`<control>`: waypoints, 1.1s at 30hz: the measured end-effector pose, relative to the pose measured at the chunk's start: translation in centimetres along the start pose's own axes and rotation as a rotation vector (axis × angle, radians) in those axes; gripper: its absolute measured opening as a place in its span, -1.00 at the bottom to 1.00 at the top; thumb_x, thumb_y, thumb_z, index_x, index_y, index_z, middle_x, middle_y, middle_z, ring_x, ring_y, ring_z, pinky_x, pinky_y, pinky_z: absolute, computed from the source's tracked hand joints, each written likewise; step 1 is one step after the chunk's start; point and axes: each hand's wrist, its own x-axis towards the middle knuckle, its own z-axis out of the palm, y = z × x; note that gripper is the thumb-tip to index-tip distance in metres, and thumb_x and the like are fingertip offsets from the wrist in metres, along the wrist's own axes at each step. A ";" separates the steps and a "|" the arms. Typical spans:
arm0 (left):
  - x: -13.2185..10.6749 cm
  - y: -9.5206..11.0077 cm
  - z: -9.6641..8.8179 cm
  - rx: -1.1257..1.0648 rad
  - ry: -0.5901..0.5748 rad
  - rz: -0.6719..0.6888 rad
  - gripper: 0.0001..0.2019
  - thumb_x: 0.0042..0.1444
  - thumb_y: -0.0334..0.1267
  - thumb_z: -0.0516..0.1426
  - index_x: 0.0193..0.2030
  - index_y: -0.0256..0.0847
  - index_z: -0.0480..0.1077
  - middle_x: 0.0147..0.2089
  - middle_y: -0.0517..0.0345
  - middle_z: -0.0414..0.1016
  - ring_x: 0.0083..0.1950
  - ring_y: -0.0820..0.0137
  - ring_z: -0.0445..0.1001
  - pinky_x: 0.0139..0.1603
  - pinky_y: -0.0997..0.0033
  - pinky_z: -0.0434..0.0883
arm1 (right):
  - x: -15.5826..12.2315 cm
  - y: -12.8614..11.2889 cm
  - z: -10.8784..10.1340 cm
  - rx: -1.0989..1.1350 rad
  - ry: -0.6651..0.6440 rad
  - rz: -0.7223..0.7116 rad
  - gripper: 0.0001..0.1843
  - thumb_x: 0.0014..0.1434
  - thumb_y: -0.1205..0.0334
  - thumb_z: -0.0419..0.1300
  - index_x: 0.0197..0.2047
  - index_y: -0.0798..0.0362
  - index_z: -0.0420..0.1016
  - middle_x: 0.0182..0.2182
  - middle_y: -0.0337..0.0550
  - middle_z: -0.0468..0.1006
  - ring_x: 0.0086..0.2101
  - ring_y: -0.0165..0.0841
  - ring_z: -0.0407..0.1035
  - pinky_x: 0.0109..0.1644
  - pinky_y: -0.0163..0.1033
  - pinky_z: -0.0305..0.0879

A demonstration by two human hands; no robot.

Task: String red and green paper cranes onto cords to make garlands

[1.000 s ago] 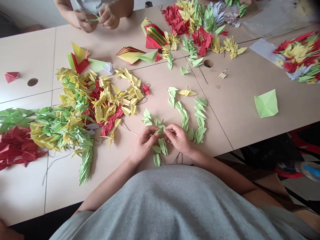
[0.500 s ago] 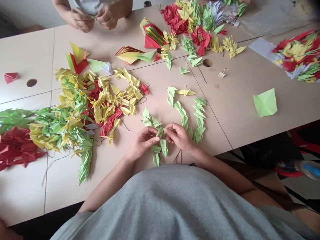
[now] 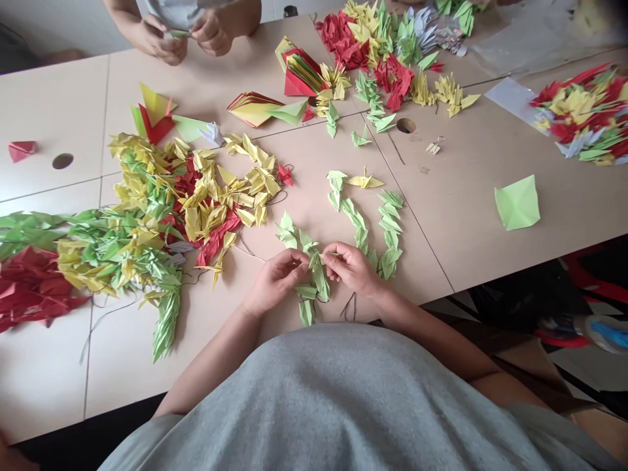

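Close to the table's near edge, my left hand has its thumb and forefinger closed at the left edge of a folded green paper crane. Opposite it, my right hand pinches a tip of the same crane, with the remaining fingers curled under. This crane lies among a row of green paper cranes; whether a thread joins them is hidden by my fingers. To the right, another curved line of green cranes bends up around a yellow paper crane.
Heaped strings of yellow, green and red cranes lie on the left. A co-worker's hands hold green paper across the table. Folded paper stacks, a binder clip, a green sheet and a mixed crane pile lie beyond.
My left thumb and fingers have drawn slightly left and the crane between my hands lies lower, in line with the row. My right hand has barely moved. The co-worker's green paper shows more.
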 end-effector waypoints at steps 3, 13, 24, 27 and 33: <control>0.1 -0.2 0.0 0.001 0.048 -0.020 -0.72 0.09 -0.04 0.27 -0.25 -0.23 0.45 -0.32 0.14 0.50 -0.34 0.45 0.43 -0.31 0.47 0.42 | -0.1 0.0 -0.2 -0.002 -0.022 -0.002 -0.68 0.26 -0.07 0.15 -0.31 0.03 0.40 -0.59 -0.34 0.37 -0.58 -0.49 0.27 -0.56 -0.40 0.22; 0.2 -0.5 0.0 -0.122 0.103 -0.105 -0.74 -0.08 -0.14 0.39 -0.42 -0.25 0.48 -0.45 0.17 0.52 -0.43 0.46 0.44 -0.39 0.47 0.39 | -0.1 0.2 0.2 -0.103 -0.012 -0.009 -0.62 0.11 -0.11 0.30 -0.41 0.04 0.39 -0.56 -0.32 0.40 -0.54 -0.48 0.27 -0.49 -0.37 0.21; 0.4 -0.4 0.6 -0.032 0.192 0.015 -0.69 -0.09 -0.09 0.38 -0.48 -0.24 0.41 -0.47 0.21 0.45 -0.44 0.47 0.37 -0.39 0.46 0.34 | -0.1 -0.1 0.3 -0.124 0.044 0.001 -0.63 0.13 -0.09 0.28 -0.43 0.03 0.36 -0.58 -0.34 0.35 -0.56 -0.48 0.23 -0.49 -0.35 0.17; 0.7 -0.4 0.1 -0.045 0.147 0.017 -0.71 -0.04 -0.11 0.36 -0.44 -0.23 0.39 -0.47 0.24 0.41 -0.44 0.49 0.34 -0.40 0.48 0.32 | 0.0 -0.2 0.4 -0.116 0.052 -0.008 -0.63 0.15 -0.10 0.25 -0.42 0.03 0.35 -0.59 -0.35 0.33 -0.57 -0.48 0.21 -0.49 -0.34 0.17; 0.5 -0.2 -0.5 -0.082 0.017 -0.017 -0.74 0.08 -0.14 0.31 -0.24 -0.22 0.37 -0.34 0.22 0.40 -0.35 0.50 0.36 -0.33 0.51 0.33 | 0.1 -0.4 0.2 -0.130 -0.002 0.011 -0.65 0.18 -0.08 0.23 -0.42 0.03 0.36 -0.59 -0.35 0.33 -0.56 -0.47 0.23 -0.47 -0.34 0.18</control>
